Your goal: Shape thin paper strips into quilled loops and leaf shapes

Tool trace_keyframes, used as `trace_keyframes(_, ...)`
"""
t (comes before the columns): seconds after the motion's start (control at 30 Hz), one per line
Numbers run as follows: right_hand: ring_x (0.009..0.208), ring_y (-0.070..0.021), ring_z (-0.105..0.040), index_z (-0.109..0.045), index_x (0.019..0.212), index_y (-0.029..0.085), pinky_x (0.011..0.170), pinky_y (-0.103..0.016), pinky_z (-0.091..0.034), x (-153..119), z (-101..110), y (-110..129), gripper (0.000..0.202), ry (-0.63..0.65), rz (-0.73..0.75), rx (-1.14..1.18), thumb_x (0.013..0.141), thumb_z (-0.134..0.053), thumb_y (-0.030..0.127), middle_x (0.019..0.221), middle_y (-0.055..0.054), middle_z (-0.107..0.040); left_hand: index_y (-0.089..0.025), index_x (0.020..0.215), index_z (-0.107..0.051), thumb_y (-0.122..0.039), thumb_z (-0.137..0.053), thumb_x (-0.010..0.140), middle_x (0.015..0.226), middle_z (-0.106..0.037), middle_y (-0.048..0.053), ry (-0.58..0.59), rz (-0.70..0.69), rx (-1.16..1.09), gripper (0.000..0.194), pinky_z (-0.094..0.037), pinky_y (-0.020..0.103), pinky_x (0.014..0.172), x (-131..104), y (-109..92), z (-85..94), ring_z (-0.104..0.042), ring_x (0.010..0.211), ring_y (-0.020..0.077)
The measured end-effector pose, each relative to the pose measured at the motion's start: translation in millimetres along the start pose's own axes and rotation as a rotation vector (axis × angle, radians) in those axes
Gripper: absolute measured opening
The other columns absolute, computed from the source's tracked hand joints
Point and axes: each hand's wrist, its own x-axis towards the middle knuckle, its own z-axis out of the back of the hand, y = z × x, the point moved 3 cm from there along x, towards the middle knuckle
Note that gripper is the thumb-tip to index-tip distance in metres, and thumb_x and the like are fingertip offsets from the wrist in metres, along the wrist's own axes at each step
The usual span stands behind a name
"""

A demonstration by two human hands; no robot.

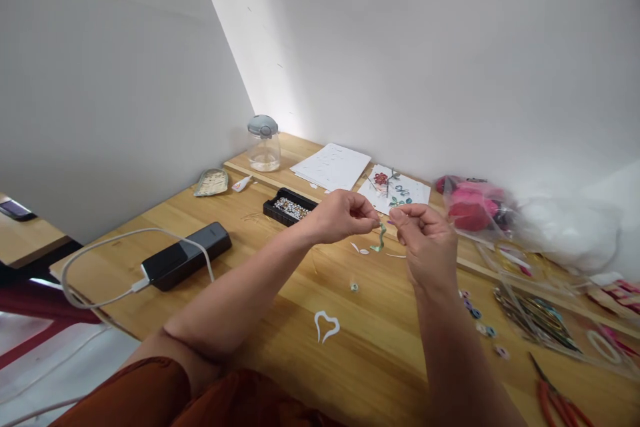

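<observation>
My left hand [345, 217] is raised over the middle of the wooden table [280, 353], its thumb and fingertips pinched at the top of a thin green strip [383, 237] that hangs down. Close to its right, my right hand [425, 233] pinches a small purple piece [391, 222], mostly hidden by the fingers. A small gap separates the fingertips of the two hands. Below them on the table lie small white leaf-shaped pieces [364, 251], a small spool [355, 287] and a white heart-shaped cutout [327, 325].
A black tray of beads [273, 209], a power bank [187, 257] with cable and a lidded jar [264, 150] are left. Papers [333, 165] lie behind. On the right are bagged pink material [473, 207], several small spools [476, 313] and red-handled scissors [557, 400].
</observation>
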Motion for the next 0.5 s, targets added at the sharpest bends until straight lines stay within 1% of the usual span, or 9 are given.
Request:
trace_keyframes(0.03,0.047,-0.0073,-0.033,-0.068,0.077,0.019,0.048,-0.024,-0.026,2,1,-1,0.018,-0.004,-0.002,0.002,0.073,-0.079,0.033,0.049,0.007,-0.042,-0.013,0.075,-0.066,-0.023,-0.067,0.074,0.070,-0.064,0.001,0.039,0.008,-0.024,0.010,-0.041,0.021,0.058,-1,-1,-1.2,-0.053,0.061,0.0068)
trace_keyframes(0.1,0.048,-0.0072,-0.033,-0.068,0.076,0.019,0.049,-0.024,-0.026,4,0,-5,0.018,-0.002,-0.023,0.032,0.072,-0.079,0.033,0.050,0.007,-0.043,-0.013,0.077,-0.067,-0.024,-0.069,0.074,0.072,-0.065,0.001,0.074,0.014,-0.073,0.011,-0.041,0.021,0.060,-1,-1,-2.1,-0.053,0.063,0.0066)
trace_keyframes(0.17,0.047,-0.0068,-0.034,-0.068,0.075,0.019,0.047,-0.024,-0.026,6,-3,-10,0.020,0.014,-0.075,0.102,0.069,-0.080,0.034,0.051,0.006,-0.046,-0.013,0.077,-0.066,-0.025,-0.070,0.074,0.072,-0.065,0.001,0.076,0.019,-0.140,0.013,-0.041,0.021,0.061,-1,-1,-1.9,-0.053,0.063,0.0062)
trace_keyframes(0.23,0.045,-0.0062,-0.034,-0.067,0.074,0.018,0.046,-0.023,-0.025,5,-7,-16,0.024,0.028,-0.161,0.189,0.065,-0.082,0.035,0.052,0.006,-0.047,-0.013,0.076,-0.066,-0.025,-0.072,0.073,0.070,-0.064,0.001,0.061,0.025,-0.221,0.015,-0.041,0.021,0.061,0,0,-1.5,-0.053,0.063,0.0058)
trace_keyframes(0.33,0.045,-0.0060,-0.035,-0.065,0.074,0.019,0.043,-0.021,-0.026,2,-15,-26,0.028,0.071,-0.349,0.331,0.060,-0.083,0.036,0.053,0.006,-0.048,-0.013,0.074,-0.064,-0.026,-0.074,0.073,0.070,-0.065,0.001,0.006,0.016,-0.328,0.017,-0.044,0.022,0.063,2,1,-0.5,-0.055,0.063,0.0061)
trace_keyframes(0.4,0.045,-0.0060,-0.034,-0.062,0.072,0.019,0.042,-0.020,-0.027,-3,-22,-30,0.029,0.130,-0.481,0.449,0.059,-0.083,0.035,0.053,0.006,-0.046,-0.013,0.075,-0.064,-0.029,-0.073,0.074,0.072,-0.066,0.002,-0.051,0.003,-0.359,0.018,-0.045,0.022,0.063,3,3,0.9,-0.056,0.063,0.0068)
trace_keyframes(0.5,0.044,-0.0055,-0.029,-0.057,0.069,0.019,0.041,-0.019,-0.028,-11,-34,-31,0.026,0.218,-0.624,0.610,0.061,-0.079,0.029,0.052,0.008,-0.037,-0.013,0.078,-0.063,-0.030,-0.072,0.075,0.072,-0.065,0.002,-0.202,-0.028,-0.330,0.019,-0.045,0.021,0.058,5,6,5.0,-0.056,0.061,0.0069)
